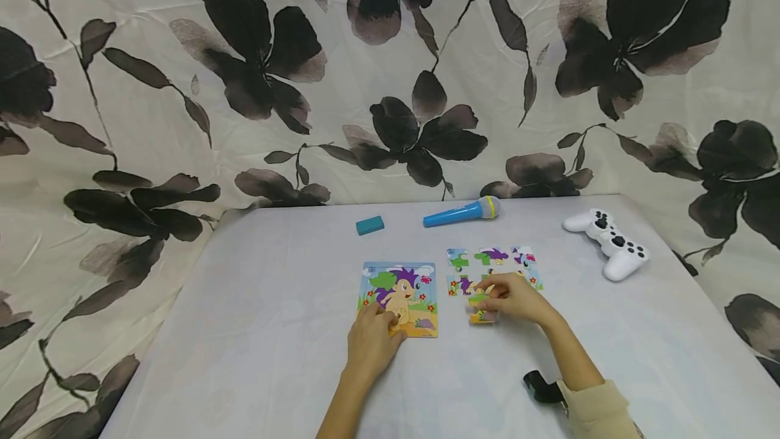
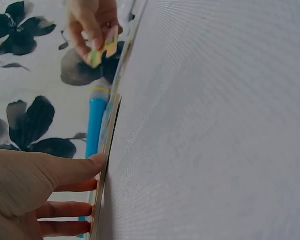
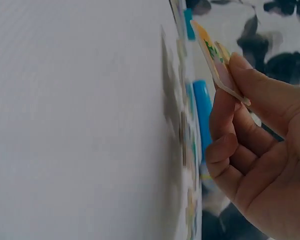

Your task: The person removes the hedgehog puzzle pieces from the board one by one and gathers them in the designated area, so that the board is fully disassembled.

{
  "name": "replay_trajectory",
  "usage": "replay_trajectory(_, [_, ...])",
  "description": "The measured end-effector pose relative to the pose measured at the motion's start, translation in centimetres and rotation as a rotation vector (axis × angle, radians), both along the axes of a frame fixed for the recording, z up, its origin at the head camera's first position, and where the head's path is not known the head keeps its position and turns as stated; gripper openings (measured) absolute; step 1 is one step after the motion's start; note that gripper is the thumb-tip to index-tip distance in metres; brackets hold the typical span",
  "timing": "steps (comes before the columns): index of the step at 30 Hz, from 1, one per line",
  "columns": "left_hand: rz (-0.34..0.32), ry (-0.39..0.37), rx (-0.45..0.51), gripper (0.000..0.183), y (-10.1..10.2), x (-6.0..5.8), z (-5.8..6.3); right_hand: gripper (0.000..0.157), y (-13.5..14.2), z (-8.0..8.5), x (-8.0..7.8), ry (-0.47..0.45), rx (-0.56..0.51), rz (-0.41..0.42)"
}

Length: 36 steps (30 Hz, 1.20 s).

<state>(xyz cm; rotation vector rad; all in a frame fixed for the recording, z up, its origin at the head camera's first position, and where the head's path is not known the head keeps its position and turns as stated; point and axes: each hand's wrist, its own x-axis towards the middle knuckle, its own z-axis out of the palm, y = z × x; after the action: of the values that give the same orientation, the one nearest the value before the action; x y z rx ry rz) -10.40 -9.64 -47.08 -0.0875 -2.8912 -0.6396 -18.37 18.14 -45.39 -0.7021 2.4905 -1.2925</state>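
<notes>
A puzzle board with a purple-haired hedgehog picture lies flat on the table. My left hand rests on its lower left part, thumb and fingers stretched across the surface; in the left wrist view the fingertips touch the board. Between thumb and fingers, my right hand pinches a puzzle piece, coloured orange, green and purple, held tilted above the table. Loose puzzle pieces lie in rows just right of the board, some hidden under the right hand.
Behind the board lie a teal block and a blue toy microphone. A white game controller is at the right. A black device sits by the right sleeve. Floral cloth hangs behind the table.
</notes>
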Motion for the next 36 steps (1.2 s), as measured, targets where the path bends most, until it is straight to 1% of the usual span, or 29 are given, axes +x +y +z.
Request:
replay_trajectory(5, [0.006, -0.007, 0.007, 0.024, 0.0, 0.0, 0.3, 0.032, 2.9, 0.0, 0.4, -0.021, 0.02, -0.07])
replay_trajectory(8, [0.01, -0.008, 0.004, 0.025, -0.1, 0.0, 0.2, 0.033, 4.4, 0.1, 0.6, -0.027, 0.051, -0.12])
replay_trajectory(11, [0.009, -0.009, 0.001, 0.025, -0.1, 0.0, 0.1, 0.035, 5.8, 0.1, 1.1, -0.041, 0.071, -0.153])
replay_trajectory(18, [0.001, -0.001, -0.007, 0.023, -0.1, -0.1, 0.2, 0.035, 8.5, 0.0, 2.0, -0.049, 0.078, -0.18])
replay_trajectory(24, [-0.002, 0.002, -0.005, 0.023, 0.0, -0.1, 0.3, 0.036, 10.1, -0.2, 2.6, -0.084, 0.105, -0.207])
replay_trajectory(32, [0.004, 0.002, 0.003, 0.024, 0.0, 0.1, 0.3, 0.034, 11.1, -0.5, 3.0, -0.11, 0.104, -0.216])
replay_trajectory(36, [0.005, -0.002, 0.007, 0.024, 0.1, 0.1, 0.3, 0.033, 11.2, -0.4, 3.1, -0.114, 0.093, -0.192])
